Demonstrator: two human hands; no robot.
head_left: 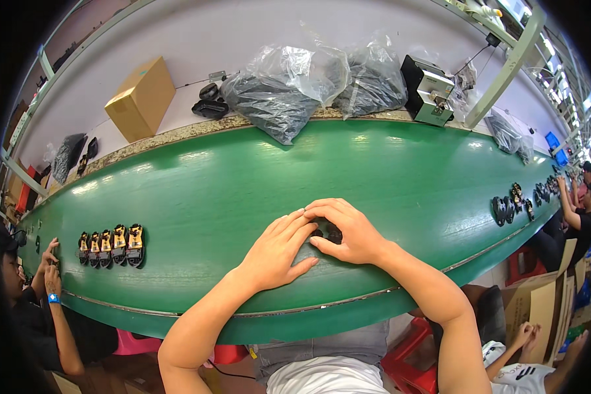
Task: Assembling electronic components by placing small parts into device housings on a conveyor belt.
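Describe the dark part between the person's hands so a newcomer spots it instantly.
Start at the long green work surface, then go to where the left hand and right hand meet, toward its near edge. The dark part lies between them, mostly hidden by fingers. Unlike the five black-and-gold units lined up at left, it sits alone, with hands around it.

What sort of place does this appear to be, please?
Probably a factory assembly line: there is a long green table, a row of similar units on it, and filled plastic bags along its far side.
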